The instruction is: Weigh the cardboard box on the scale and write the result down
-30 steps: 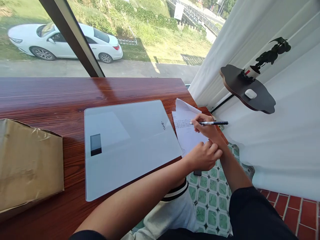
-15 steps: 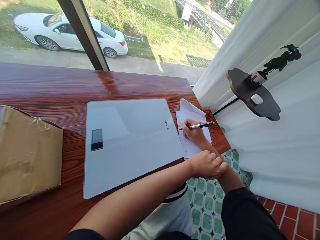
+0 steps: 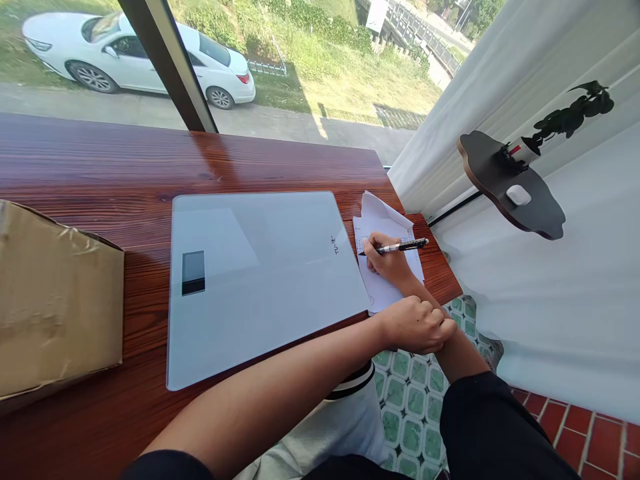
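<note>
As the pen [image 3: 403,246] runs crosswise, its tip [image 3: 361,253] points left.

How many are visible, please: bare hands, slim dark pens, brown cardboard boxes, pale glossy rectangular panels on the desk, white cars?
Left hand and right hand: 2
Pen: 1
Cardboard box: 1
Glossy panel: 1
White car: 1
Total: 6

The pen [image 3: 403,246] was black and silver, the paper [image 3: 379,287] white, the table [image 3: 300,163] streaked red-brown, the floor [image 3: 415,400] patterned green and white.
</note>
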The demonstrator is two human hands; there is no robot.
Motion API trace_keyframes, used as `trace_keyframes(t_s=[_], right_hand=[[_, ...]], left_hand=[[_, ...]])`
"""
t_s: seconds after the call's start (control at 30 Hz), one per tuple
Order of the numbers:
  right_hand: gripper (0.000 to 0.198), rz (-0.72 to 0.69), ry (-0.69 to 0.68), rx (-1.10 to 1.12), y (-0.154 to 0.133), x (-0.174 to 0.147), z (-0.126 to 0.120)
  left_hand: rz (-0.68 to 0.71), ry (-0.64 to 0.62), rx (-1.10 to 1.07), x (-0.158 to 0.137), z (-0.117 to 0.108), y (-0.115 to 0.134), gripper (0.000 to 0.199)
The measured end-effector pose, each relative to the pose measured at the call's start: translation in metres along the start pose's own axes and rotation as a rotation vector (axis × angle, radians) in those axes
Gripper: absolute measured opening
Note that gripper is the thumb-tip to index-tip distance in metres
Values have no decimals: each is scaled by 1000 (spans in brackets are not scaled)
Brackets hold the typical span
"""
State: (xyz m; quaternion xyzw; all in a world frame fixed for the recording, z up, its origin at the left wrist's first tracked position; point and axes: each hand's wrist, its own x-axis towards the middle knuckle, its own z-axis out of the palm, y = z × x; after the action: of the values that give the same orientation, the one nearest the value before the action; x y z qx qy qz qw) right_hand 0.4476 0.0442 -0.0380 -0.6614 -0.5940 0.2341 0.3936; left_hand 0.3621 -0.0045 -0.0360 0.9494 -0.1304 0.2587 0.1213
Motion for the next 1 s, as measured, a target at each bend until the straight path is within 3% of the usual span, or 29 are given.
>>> trace_keyframes(t_s=[1.0], right_hand=[[38, 23, 41, 41, -7, -1, -1]], left_hand=[[-14, 67, 8, -1, 8, 1, 25]])
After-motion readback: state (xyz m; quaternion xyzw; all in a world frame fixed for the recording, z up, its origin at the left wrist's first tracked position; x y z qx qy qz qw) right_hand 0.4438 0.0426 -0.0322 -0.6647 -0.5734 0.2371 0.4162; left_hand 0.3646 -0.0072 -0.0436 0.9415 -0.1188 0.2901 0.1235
